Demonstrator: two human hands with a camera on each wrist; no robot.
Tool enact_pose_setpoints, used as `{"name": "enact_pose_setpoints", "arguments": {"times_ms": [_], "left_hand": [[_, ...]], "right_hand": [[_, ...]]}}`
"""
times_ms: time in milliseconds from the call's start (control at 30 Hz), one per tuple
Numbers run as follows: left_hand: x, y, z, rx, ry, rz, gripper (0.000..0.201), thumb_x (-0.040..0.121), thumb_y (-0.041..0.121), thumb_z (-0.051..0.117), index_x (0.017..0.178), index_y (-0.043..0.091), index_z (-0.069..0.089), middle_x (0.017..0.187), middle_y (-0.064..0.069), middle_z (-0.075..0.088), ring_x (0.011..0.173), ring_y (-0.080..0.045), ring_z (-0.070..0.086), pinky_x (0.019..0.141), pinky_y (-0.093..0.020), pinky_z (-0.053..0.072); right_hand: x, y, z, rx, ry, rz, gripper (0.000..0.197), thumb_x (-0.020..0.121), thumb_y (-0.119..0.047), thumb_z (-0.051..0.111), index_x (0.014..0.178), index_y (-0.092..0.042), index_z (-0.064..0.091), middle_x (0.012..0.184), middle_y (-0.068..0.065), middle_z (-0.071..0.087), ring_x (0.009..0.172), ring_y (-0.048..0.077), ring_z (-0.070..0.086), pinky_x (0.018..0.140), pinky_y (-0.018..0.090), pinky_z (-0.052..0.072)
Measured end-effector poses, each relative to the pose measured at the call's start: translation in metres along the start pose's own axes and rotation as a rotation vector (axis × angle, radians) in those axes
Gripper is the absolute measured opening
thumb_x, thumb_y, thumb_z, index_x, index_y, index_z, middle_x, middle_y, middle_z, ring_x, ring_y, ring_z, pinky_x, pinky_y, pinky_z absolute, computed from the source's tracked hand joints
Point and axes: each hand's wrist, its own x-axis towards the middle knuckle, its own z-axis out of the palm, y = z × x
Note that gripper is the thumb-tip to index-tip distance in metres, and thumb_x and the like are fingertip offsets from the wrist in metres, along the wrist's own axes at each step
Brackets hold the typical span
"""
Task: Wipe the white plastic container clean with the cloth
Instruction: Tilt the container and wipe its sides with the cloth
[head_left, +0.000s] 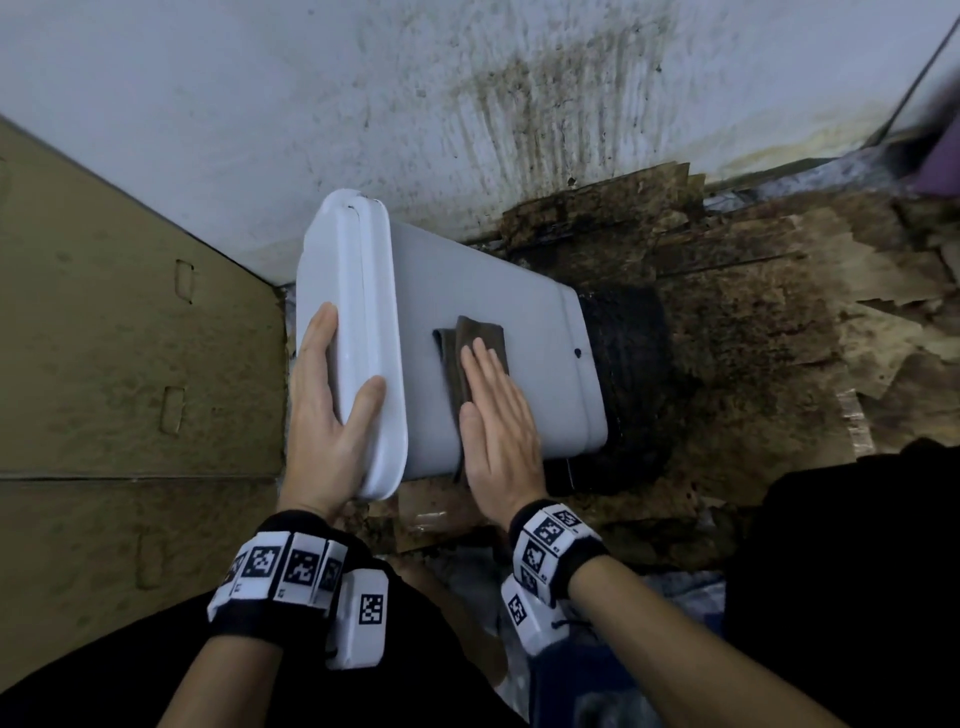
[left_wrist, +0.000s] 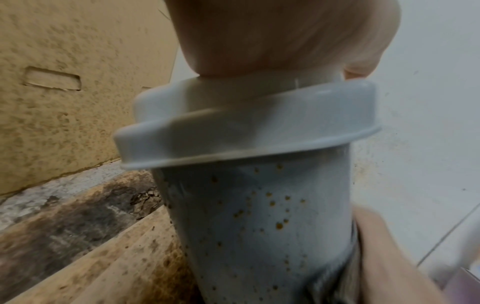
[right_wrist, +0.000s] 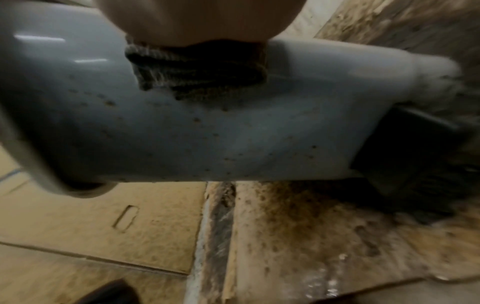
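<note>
White plastic container (head_left: 483, 291) lying on its side on stained cardboard (head_left: 753, 322) by the wall.
Left hand (head_left: 332, 410) grips its lidded left end; right hand (head_left: 498, 415), fingers flat, presses the dark cloth (head_left: 475, 332) onto its upper side.

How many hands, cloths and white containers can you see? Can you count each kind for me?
Hands: 2, the left hand and the right hand
Cloths: 1, the dark cloth
White containers: 1, the white plastic container
Total: 4
</note>
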Motion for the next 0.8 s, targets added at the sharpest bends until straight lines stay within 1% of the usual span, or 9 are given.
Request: {"name": "enact_pose_setpoints", "arguments": {"times_ms": [167,267,300,367,433,500,600,700,800], "left_hand": [[0.000,-0.005,-0.003,-0.026,0.005,-0.030,0.074,0.097,0.047,0.052,0.161,0.019,0.027,0.167,0.008,0.028,0.154,-0.014,0.027,0.124,-0.053,0.026],[0.000,-0.007,-0.004,-0.036,0.005,-0.023,0.074,0.097,0.045,0.053,0.161,0.019,0.027,0.166,0.008,0.029,0.153,-0.016,0.029,0.123,-0.054,0.027],[0.001,-0.007,-0.004,-0.039,0.006,-0.022,0.074,0.097,0.046,0.053,0.161,0.019,0.027,0.166,0.008,0.029,0.153,-0.017,0.029,0.123,-0.055,0.028],[0.001,-0.007,-0.003,-0.040,0.006,-0.026,0.075,0.097,0.047,0.054,0.161,0.020,0.027,0.166,0.009,0.029,0.153,-0.016,0.029,0.123,-0.054,0.028],[0.001,-0.007,-0.002,-0.034,0.004,-0.025,0.075,0.097,0.047,0.054,0.161,0.021,0.027,0.166,0.010,0.029,0.153,-0.016,0.028,0.123,-0.054,0.028],[0.001,-0.006,-0.003,-0.033,0.005,-0.025,0.075,0.097,0.048,0.054,0.161,0.022,0.027,0.166,0.011,0.029,0.153,-0.016,0.028,0.123,-0.054,0.028],[0.001,-0.005,-0.003,-0.021,0.006,-0.019,0.075,0.097,0.048,0.053,0.162,0.020,0.027,0.166,0.008,0.029,0.153,-0.016,0.028,0.123,-0.054,0.027],[0.000,0.002,0.000,-0.014,0.001,-0.010,0.076,0.096,0.047,0.052,0.162,0.017,0.026,0.167,0.006,0.029,0.154,-0.013,0.026,0.125,-0.050,0.025],[0.001,0.011,0.005,0.002,-0.006,0.005,0.077,0.096,0.046,0.051,0.161,0.013,0.026,0.167,0.002,0.027,0.154,-0.010,0.024,0.127,-0.044,0.021]], "right_hand": [[-0.003,0.061,-0.012,-0.028,0.006,0.137,0.057,0.107,-0.037,0.015,0.162,-0.023,0.014,0.170,-0.009,0.009,0.156,0.004,0.003,0.127,0.038,0.010],[-0.007,0.093,-0.019,-0.035,0.039,0.288,0.066,0.102,-0.047,0.009,0.162,-0.020,0.011,0.170,-0.004,0.004,0.156,0.006,0.000,0.128,0.035,0.005],[-0.008,0.100,-0.020,-0.017,0.061,0.349,0.068,0.101,-0.048,0.009,0.162,-0.018,0.010,0.170,-0.003,0.003,0.156,0.008,-0.001,0.128,0.034,0.003],[-0.007,0.108,-0.023,0.033,0.092,0.456,0.068,0.100,-0.044,0.012,0.162,-0.016,0.011,0.170,-0.001,0.002,0.157,0.013,-0.001,0.127,0.032,-0.001],[-0.004,0.110,-0.022,0.082,0.088,0.523,0.065,0.102,-0.039,0.015,0.162,-0.017,0.010,0.170,-0.001,0.000,0.157,0.014,-0.004,0.124,0.028,-0.007],[0.001,0.107,-0.021,0.106,0.073,0.576,0.056,0.108,-0.030,0.020,0.163,-0.019,0.008,0.171,-0.003,-0.002,0.157,0.013,-0.006,0.122,0.032,-0.009],[0.006,0.102,-0.021,0.112,0.077,0.624,0.056,0.110,-0.021,0.025,0.163,-0.018,0.006,0.171,-0.004,-0.001,0.157,0.012,-0.005,0.123,0.034,-0.007],[0.006,0.084,-0.017,0.160,0.094,0.622,0.057,0.109,-0.020,0.028,0.162,-0.016,0.005,0.170,-0.001,-0.001,0.157,0.014,-0.004,0.125,0.032,-0.007],[0.007,0.046,-0.009,0.187,0.103,0.599,0.060,0.107,-0.031,0.025,0.162,-0.018,0.007,0.170,-0.004,0.000,0.156,0.008,-0.004,0.123,0.030,-0.007]]}}
